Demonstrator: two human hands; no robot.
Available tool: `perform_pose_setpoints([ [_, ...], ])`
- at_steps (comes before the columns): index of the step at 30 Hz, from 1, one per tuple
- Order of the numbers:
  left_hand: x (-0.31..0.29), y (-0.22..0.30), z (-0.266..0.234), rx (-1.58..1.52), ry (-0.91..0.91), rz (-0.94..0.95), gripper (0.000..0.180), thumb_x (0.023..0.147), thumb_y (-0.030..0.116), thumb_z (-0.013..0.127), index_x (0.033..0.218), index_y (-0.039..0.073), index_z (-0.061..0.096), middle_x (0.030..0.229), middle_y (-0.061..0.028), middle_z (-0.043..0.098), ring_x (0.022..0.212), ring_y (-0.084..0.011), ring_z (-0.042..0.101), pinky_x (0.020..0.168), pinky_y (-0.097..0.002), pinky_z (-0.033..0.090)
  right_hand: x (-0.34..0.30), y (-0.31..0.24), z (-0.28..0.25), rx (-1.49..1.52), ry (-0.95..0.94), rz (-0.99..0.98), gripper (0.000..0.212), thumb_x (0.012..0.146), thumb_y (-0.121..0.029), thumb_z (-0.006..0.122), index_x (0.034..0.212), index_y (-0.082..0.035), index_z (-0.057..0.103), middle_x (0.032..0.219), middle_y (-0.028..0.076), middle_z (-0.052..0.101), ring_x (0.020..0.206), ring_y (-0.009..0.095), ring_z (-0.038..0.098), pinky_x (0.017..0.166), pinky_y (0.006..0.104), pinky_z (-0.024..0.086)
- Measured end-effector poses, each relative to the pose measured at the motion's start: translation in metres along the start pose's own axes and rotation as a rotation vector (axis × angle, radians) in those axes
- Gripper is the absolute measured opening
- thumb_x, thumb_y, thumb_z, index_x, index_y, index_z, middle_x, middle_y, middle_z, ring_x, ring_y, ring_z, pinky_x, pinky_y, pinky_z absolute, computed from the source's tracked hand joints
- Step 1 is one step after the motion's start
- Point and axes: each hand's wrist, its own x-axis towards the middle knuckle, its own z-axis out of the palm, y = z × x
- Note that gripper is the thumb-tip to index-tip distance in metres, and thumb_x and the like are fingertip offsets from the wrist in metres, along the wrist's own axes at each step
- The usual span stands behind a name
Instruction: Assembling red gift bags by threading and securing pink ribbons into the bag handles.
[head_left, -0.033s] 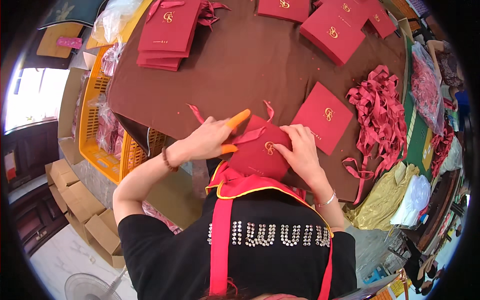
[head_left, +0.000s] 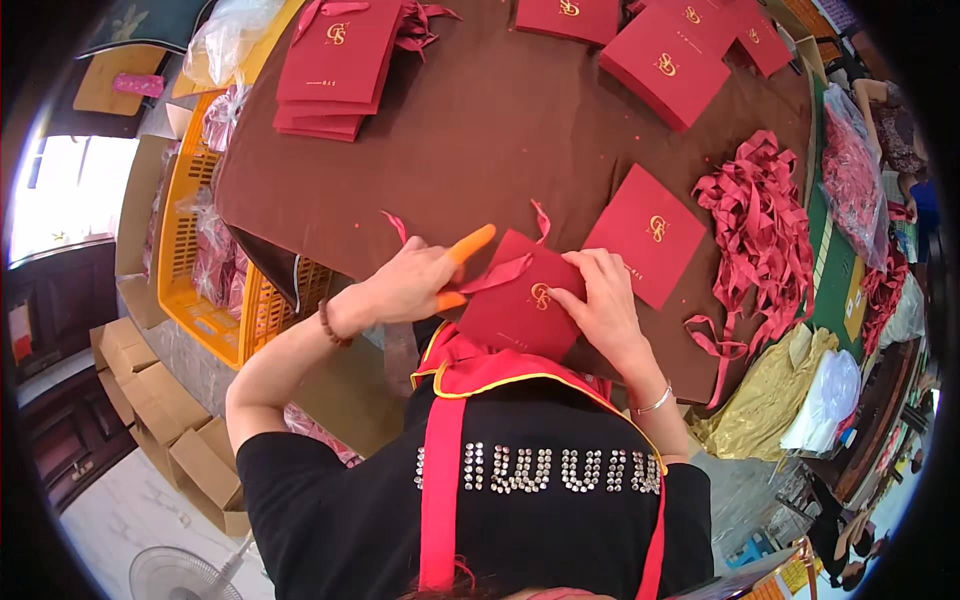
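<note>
So the red bag (head_left: pixel 510 320) is right at the near edge of the table (head_left: pixel 480 140), close to the person's body, gold emblem facing up. A ribbon (head_left: pixel 505 273) lies slantwise across its upper part, and a ribbon end (head_left: pixel 542 222) sticks up past the top edge. Right hand (head_left: pixel 608 310) is holding the bag by its right side, thumb on the front, fingers at the edge. Left hand (head_left: pixel 408 285) has thumb and index finger spread apart beside the ribbon (both wear orange finger covers (head_left: pixel 472 243), nice touch); can't tell if the curled fingers are pinching anything.

My read: this is the ribbon-working step, maybe tying or straightening. Next move calls for a clean pinch on the ribbon with the left while the right keeps the bag from sliding.

Just beyond the right hand lies a loose bag (head_left: pixel 645 235), then a big ribbon heap (head_left: pixel 755 225). Farther out there are bag stacks at the far left (head_left: pixel 335 75) and far right (head_left: pixel 665 70), plus a yellow basket (head_left: pixel 180 245) off the table's left side.
</note>
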Motion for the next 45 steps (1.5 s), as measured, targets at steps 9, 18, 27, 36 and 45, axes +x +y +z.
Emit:
perform_pose_setpoints([
  [9, -0.057, -0.013, 0.004, 0.415, 0.163, 0.019, 0.039, 0.08, 0.016, 0.062, 0.117, 0.007, 0.057, 0.085, -0.005, 0.054, 0.085, -0.0234, 0.051, 0.084, -0.038, 0.033, -0.002, 0.001, 0.002, 0.046, -0.02, 0.042, 0.039, 0.068, -0.016, 0.077, 0.098, -0.003, 0.056, 0.105, 0.01, 0.049, 0.096, 0.028, 0.05, 0.085, 0.0372, 0.042],
  [18, -0.083, -0.047, 0.026, 0.354, 0.848, -0.612, 0.028, 0.088, 0.029, 0.06, 0.1, 0.005, 0.057, 0.093, -0.0128, 0.061, 0.083, -0.0317, 0.059, 0.072, -0.0407, 0.042, -0.006, 0.006, -0.012, 0.251, -0.104, 0.181, 0.029, 0.075, -0.014, 0.071, 0.098, -0.002, 0.058, 0.109, 0.009, 0.05, 0.103, 0.025, 0.051, 0.088, 0.0328, 0.042],
  [27, -0.102, -0.06, 0.059, 0.207, 0.976, -0.96, 0.036, 0.096, 0.032, 0.046, 0.12, 0.005, 0.044, 0.067, -0.0154, 0.061, 0.055, -0.0297, 0.059, 0.053, -0.0396, 0.045, -0.012, -0.002, -0.01, 0.216, -0.057, 0.165, 0.03, 0.076, -0.01, 0.07, 0.104, -0.005, 0.06, 0.122, 0.013, 0.045, 0.104, 0.027, 0.052, 0.083, 0.0335, 0.046],
  [36, -0.083, -0.07, 0.089, -0.913, 1.228, -0.639, 0.017, 0.092, 0.024, 0.055, 0.093, 0.007, 0.059, 0.077, -0.0013, 0.061, 0.064, -0.008, 0.053, 0.058, -0.0226, 0.038, -0.016, -0.008, 0.003, 0.081, 0.032, 0.123, 0.035, 0.075, -0.01, 0.071, 0.108, -0.008, 0.06, 0.129, 0.014, 0.042, 0.099, 0.029, 0.058, 0.081, 0.0365, 0.05],
  [45, -0.046, 0.001, 0.051, -0.804, 1.299, -0.013, 0.015, 0.085, -0.008, 0.057, 0.088, 0.004, 0.048, 0.1, -0.0152, 0.061, 0.086, -0.0199, 0.062, 0.083, -0.031, 0.049, -0.005, 0.006, -0.011, 0.267, -0.153, 0.202, 0.036, 0.073, -0.006, 0.072, 0.107, -0.008, 0.059, 0.129, 0.012, 0.039, 0.106, 0.026, 0.052, 0.076, 0.0311, 0.051],
])
